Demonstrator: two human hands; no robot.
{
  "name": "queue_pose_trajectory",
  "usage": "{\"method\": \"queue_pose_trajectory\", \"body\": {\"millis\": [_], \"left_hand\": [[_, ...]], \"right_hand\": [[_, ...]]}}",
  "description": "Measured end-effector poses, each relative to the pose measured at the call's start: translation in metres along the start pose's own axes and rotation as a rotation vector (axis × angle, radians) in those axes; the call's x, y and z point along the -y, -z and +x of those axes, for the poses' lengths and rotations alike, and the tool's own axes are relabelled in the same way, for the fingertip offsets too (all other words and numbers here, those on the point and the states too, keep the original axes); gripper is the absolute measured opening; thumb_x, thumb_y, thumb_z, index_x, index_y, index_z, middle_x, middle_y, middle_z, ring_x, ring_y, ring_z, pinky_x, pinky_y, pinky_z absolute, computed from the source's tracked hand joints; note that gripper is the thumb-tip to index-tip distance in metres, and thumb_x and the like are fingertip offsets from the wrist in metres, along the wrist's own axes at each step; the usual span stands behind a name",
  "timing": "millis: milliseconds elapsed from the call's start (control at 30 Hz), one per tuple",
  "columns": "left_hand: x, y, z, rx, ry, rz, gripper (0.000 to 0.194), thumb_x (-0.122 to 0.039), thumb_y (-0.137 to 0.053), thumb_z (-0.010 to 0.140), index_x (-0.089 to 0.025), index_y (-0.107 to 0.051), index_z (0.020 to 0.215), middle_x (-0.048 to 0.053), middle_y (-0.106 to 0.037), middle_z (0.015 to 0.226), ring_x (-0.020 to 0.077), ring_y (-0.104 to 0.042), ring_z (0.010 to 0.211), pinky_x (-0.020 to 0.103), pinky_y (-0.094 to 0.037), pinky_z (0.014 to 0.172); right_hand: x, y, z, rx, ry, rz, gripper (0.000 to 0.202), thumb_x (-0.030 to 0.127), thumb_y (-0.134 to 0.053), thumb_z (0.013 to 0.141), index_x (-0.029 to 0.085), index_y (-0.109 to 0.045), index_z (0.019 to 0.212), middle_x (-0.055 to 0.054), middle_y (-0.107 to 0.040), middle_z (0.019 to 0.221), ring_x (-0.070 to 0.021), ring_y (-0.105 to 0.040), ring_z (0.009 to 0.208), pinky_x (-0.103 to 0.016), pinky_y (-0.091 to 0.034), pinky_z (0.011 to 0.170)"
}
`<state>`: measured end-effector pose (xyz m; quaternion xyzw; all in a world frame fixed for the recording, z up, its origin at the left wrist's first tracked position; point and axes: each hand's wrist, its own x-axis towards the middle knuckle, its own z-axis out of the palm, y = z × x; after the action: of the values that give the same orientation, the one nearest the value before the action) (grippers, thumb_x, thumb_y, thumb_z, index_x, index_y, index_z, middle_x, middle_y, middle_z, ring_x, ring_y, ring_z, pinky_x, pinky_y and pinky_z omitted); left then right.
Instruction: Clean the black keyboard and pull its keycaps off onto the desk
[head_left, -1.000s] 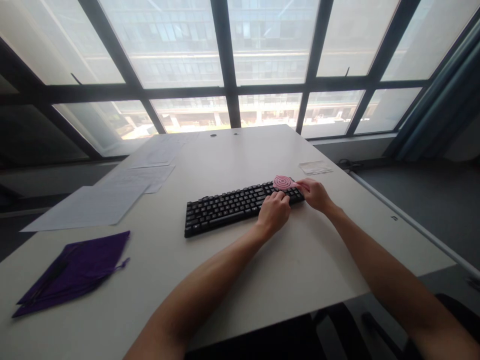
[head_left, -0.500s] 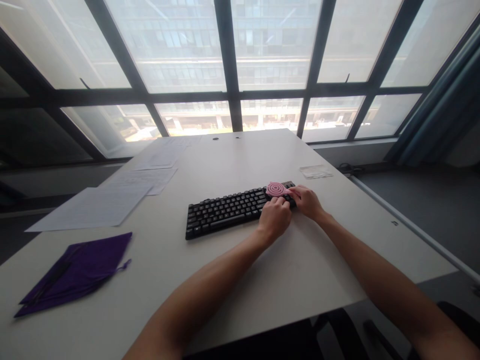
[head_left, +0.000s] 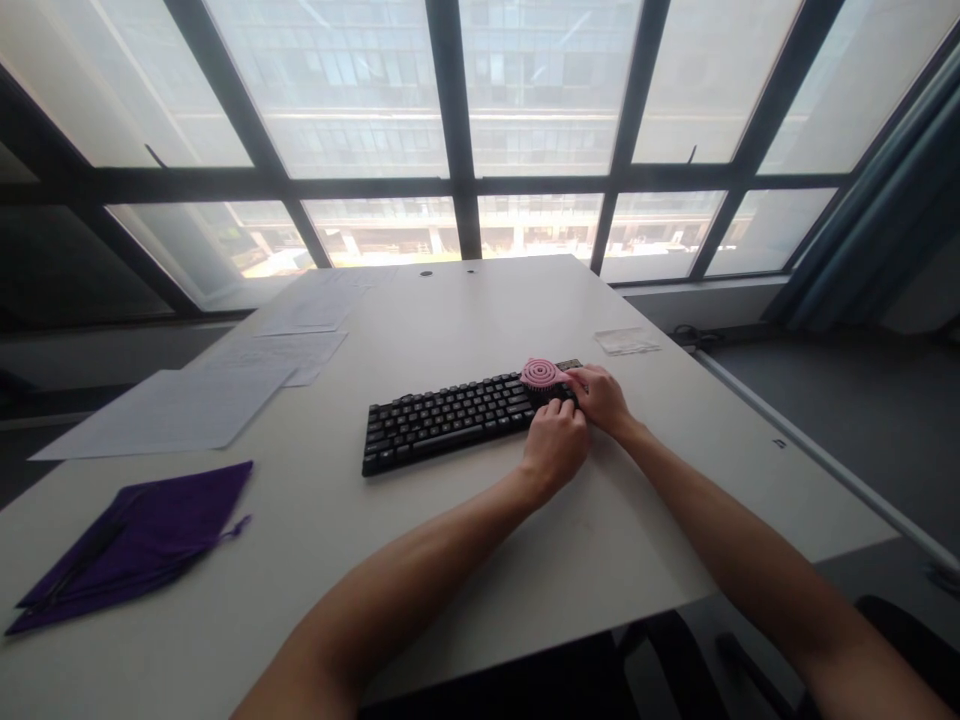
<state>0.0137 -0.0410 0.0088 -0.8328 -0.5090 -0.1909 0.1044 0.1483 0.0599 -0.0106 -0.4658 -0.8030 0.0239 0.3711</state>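
Note:
A black keyboard [head_left: 442,424] lies at a slant on the white desk. My right hand [head_left: 600,398] is closed around the handle of a pink hairbrush [head_left: 540,374] with a round, ringed head. Its bristles face down over the right part of the keys; whether they touch cannot be made out. At the near edge of the keyboard, towards its right end, my left hand [head_left: 556,440] grips with curled fingers, just in front of the brush head.
A purple drawstring pouch [head_left: 142,535] lies at the left front of the desk [head_left: 465,540]. Behind it, several paper sheets [head_left: 172,410] spread along the left side. A flat clear packet [head_left: 627,341] is at the right. Windows stand beyond the far edge.
The brush head has shifted slightly left relative to the keyboard, while my left hand has moved a little to the right along its near edge. The whole view has shifted slightly.

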Motion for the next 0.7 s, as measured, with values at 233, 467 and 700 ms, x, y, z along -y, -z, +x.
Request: {"method": "queue_pose_trajectory", "body": {"millis": [233, 467, 700], "left_hand": [[0.003, 0.008, 0.005, -0.02, -0.067, -0.058, 0.016, -0.021, -0.053, 0.093, -0.014, -0.068, 0.095, 0.013, -0.067, 0.103, 0.0278, -0.06, 0.102, 0.041, -0.054, 0.085], [0.048, 0.019, -0.029, 0.002, -0.178, -0.162, 0.033, -0.013, -0.051, 0.092, -0.015, -0.061, 0.123, 0.012, -0.063, 0.129, 0.0248, -0.056, 0.123, 0.04, -0.048, 0.106], [0.079, 0.025, -0.065, -0.004, -0.205, -0.14, 0.044, -0.012, -0.052, 0.09, -0.012, -0.056, 0.134, 0.013, -0.058, 0.141, 0.0267, -0.05, 0.134, 0.043, -0.043, 0.114]], "right_hand": [[-0.002, 0.004, 0.0, 0.001, 0.011, 0.046, 0.028, 0.035, -0.05, 0.098, 0.023, -0.075, 0.1, -0.009, -0.073, 0.091, -0.0247, -0.063, 0.09, -0.034, -0.047, 0.085], [-0.01, 0.023, -0.002, 0.011, -0.017, 0.126, 0.025, 0.035, -0.054, 0.095, 0.021, -0.076, 0.097, -0.01, -0.074, 0.093, -0.026, -0.065, 0.092, -0.037, -0.048, 0.086], [-0.02, 0.032, 0.0, 0.189, 0.044, 0.316, 0.023, 0.036, -0.063, 0.09, 0.019, -0.077, 0.097, -0.01, -0.075, 0.092, -0.0249, -0.067, 0.089, -0.035, -0.053, 0.082]]}}
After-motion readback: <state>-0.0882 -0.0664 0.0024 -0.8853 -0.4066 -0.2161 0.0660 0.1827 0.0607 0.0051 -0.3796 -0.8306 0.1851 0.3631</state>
